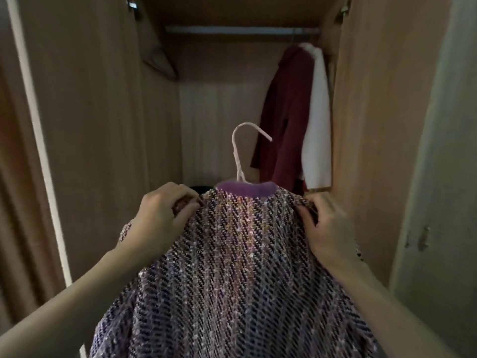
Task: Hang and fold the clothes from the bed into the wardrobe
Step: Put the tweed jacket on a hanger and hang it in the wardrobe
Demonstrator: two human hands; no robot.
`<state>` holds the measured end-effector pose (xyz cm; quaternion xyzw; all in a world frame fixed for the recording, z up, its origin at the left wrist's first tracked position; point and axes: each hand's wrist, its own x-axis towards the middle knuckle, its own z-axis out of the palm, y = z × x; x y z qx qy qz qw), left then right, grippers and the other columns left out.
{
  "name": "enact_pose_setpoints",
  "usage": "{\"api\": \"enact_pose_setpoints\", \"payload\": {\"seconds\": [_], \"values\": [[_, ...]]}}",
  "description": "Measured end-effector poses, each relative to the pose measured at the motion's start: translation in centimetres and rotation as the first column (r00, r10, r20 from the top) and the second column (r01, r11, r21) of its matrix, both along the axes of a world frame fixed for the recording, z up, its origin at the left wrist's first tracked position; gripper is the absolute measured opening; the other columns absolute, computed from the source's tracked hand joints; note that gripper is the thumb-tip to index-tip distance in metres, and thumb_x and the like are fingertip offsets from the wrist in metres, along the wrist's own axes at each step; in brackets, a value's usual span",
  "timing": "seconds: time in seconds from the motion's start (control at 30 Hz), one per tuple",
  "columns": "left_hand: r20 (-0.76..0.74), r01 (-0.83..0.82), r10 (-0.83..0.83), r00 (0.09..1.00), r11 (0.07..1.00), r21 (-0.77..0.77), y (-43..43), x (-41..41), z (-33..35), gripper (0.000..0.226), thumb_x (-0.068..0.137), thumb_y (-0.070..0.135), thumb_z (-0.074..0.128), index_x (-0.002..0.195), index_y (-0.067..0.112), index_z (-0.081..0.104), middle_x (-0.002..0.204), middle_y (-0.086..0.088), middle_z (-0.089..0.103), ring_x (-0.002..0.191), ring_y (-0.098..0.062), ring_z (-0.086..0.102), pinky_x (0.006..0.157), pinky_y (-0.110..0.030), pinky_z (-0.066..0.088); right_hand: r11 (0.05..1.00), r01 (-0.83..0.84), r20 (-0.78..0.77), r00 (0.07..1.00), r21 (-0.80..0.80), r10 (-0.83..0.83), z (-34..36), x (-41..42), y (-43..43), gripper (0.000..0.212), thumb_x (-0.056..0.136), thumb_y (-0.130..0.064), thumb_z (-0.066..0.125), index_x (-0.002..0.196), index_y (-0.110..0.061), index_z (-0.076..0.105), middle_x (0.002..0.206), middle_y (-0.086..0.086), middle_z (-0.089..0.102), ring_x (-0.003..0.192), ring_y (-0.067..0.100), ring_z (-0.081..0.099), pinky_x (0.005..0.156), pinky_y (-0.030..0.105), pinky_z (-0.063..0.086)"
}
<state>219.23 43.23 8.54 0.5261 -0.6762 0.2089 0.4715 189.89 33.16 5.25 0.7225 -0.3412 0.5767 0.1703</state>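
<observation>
A purple sequinned garment (240,267) with a plain purple collar hangs on a pale pink hanger (241,153), whose hook sticks up above the collar. My left hand (160,213) grips the garment's left shoulder. At the right shoulder my right hand (327,223) grips the fabric too. I hold it in front of the open wardrobe (108,99), well below the hanging rail (240,29).
A dark red garment (286,115) and a white one (318,125) hang from the rail at the wardrobe's right side. Wooden doors stand open on both sides. A dark item (200,188) lies low inside, behind the collar. A pale wall (444,177) is at the right.
</observation>
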Motion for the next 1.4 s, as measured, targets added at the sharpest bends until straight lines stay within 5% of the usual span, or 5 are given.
{"api": "enact_pose_setpoints", "payload": {"seconds": [0.3, 0.6, 0.97, 1.2, 1.4], "values": [[0.01, -0.103, 0.12, 0.993, 0.89, -0.445, -4.2, 6.2, -1.9, 0.01, 0.088, 0.006, 0.067, 0.09, 0.001, 0.076, 0.085, -0.004, 0.067, 0.08, -0.015, 0.051, 0.075, -0.019, 0.042, 0.998, -0.017, 0.05, 0.999, 0.055, 0.014, 1.2, 5.3, -6.4, 0.012, 0.09, -0.021, 0.066, 0.089, -0.009, 0.065, 0.081, 0.003, 0.063, 0.066, 0.016, 0.054, 0.059, 0.019, 0.031], [-0.001, -0.104, 0.105, 0.995, 0.992, -0.07, -10.4, 13.9, 0.9, 0.015, 0.099, 0.035, 0.047, 0.103, 0.023, 0.054, 0.096, 0.009, 0.057, 0.089, -0.016, 0.05, 0.076, -0.033, 0.038, 1.0, -0.021, 0.08, 0.997, -0.005, 0.021, 4.6, 12.1, -12.3, 0.022, 0.091, -0.031, 0.061, 0.094, -0.01, 0.065, 0.085, -0.002, 0.061, 0.074, 0.009, 0.052, 0.065, 0.027, 0.041], [0.122, -0.092, 0.131, 0.984, 0.956, -0.28, -16.6, 17.4, 4.8, 0.022, 0.091, 0.027, 0.06, 0.102, 0.011, 0.071, 0.085, 0.001, 0.065, 0.076, -0.019, 0.061, 0.061, -0.042, 0.054, 0.992, -0.119, 0.117, 0.985, -0.048, 0.124, 7.2, 16.7, -18.4, 0.015, 0.091, -0.022, 0.062, 0.094, -0.008, 0.066, 0.085, -0.002, 0.06, 0.076, 0.005, 0.053, 0.071, 0.006, 0.039], [0.145, -0.253, 0.338, 0.93, 0.875, -0.413, -20.8, 17.4, 7.1, 0.019, 0.099, 0.02, 0.056, 0.105, 0.005, 0.067, 0.088, -0.006, 0.062, 0.08, -0.024, 0.056, 0.064, -0.038, 0.049, 0.978, -0.165, 0.174, 0.967, -0.131, 0.186, 9.6, 19.4, -25.3, 0.014, 0.093, -0.02, 0.065, 0.099, -0.008, 0.067, 0.09, 0.001, 0.063, 0.084, 0.019, 0.06, 0.079, 0.038, 0.05], [0.219, -0.325, 0.493, 0.842, 0.787, -0.524, -25.7, 17.3, 11.3, 0.02, 0.097, 0.015, 0.055, 0.11, 0.005, 0.065, 0.092, -0.011, 0.06, 0.082, -0.03, 0.056, 0.065, -0.044, 0.049, 0.944, -0.208, 0.192, 0.946, -0.256, 0.26, 12.3, 21.8, -33.5, 0.011, 0.094, -0.017, 0.064, 0.098, -0.008, 0.068, 0.09, 0.0, 0.063, 0.089, 0.018, 0.053, 0.081, 0.031, 0.04]]}}
